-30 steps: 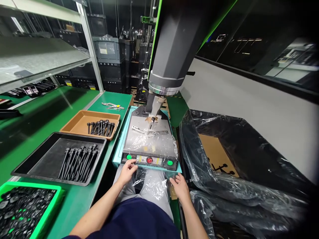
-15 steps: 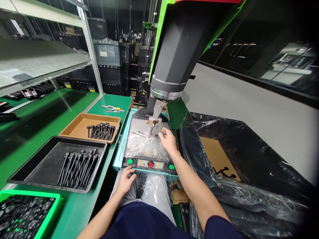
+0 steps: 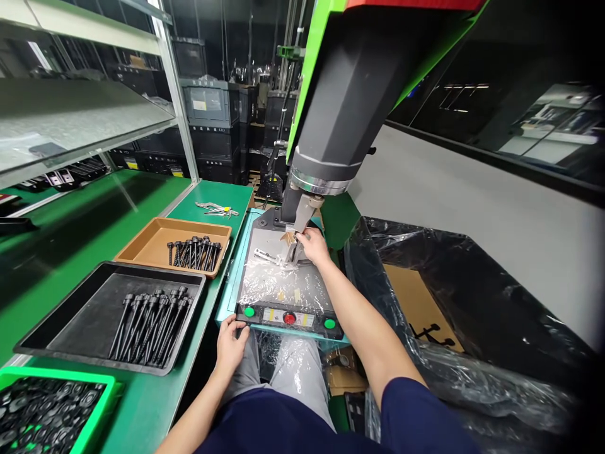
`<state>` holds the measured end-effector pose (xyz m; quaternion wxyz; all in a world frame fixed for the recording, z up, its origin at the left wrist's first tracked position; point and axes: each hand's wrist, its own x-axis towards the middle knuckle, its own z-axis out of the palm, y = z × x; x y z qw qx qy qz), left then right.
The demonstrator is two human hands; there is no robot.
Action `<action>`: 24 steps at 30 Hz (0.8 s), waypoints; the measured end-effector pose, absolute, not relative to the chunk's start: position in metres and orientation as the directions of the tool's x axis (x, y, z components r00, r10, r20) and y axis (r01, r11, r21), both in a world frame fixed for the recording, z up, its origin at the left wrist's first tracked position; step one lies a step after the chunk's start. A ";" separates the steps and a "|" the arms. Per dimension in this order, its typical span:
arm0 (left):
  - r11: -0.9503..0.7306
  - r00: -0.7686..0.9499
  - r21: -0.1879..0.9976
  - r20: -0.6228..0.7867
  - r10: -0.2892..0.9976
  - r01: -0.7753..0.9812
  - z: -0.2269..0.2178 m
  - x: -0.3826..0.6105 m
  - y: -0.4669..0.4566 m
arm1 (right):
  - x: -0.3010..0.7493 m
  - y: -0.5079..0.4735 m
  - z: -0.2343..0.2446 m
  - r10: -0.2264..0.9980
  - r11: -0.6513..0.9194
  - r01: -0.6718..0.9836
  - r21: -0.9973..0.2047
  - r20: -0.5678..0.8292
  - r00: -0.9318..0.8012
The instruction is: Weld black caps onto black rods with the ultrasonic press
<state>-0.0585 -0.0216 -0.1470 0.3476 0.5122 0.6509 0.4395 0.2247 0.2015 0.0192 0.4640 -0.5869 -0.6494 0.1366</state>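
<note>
My right hand [image 3: 312,244] reaches onto the press machine's plate [image 3: 278,287], its fingers pinched at the small fixture [image 3: 289,243] under the grey press head [image 3: 326,120]; what they hold is hidden. My left hand [image 3: 230,343] rests at the machine's front edge, just below the left green button [image 3: 249,311], fingers loosely curled and touching the edge. A red button [image 3: 289,318] and a second green button [image 3: 329,324] sit on the front panel. Clear plastic film covers the plate.
On the green bench to the left are a black tray of long black bolts [image 3: 151,318], a brown tray with shorter bolts [image 3: 191,252], a green bin of black washers [image 3: 42,413] and pliers [image 3: 215,209]. A bag-lined box [image 3: 454,315] stands to the right.
My right hand left the front panel and travelled forward across the plate to the fixture under the press head. My left hand stayed near the left green button, slipping slightly lower.
</note>
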 end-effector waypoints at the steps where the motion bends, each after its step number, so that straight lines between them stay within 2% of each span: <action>1: 0.074 -0.255 0.921 0.028 0.967 0.382 -0.141 -0.059 -0.023 | 0.226 0.197 0.023 0.882 0.285 0.630 -0.722 0.455 0.121; 5: -0.063 -0.249 0.912 0.176 0.952 0.405 -0.106 -0.056 -0.031 | 0.227 0.154 0.030 0.896 0.303 0.513 -0.803 0.424 0.135; 9: -0.244 -0.106 0.914 0.292 0.951 0.325 -0.055 -0.038 -0.035 | 0.209 0.087 0.023 0.978 0.172 0.164 -0.971 0.188 0.091; 13: -0.320 0.067 0.915 0.313 0.947 0.245 -0.012 -0.009 -0.028 | 0.178 0.033 0.019 0.995 0.099 -0.104 -0.990 0.096 0.035; 18: -0.166 0.152 0.985 0.157 0.976 0.044 0.002 0.014 -0.022 | 0.161 0.002 0.024 0.994 0.089 -0.239 -0.967 0.069 0.089; 24: 0.162 0.255 0.963 -0.104 0.961 -0.217 0.001 0.019 -0.025 | 0.170 0.001 0.025 0.995 -0.095 -0.481 -0.872 -0.086 -0.039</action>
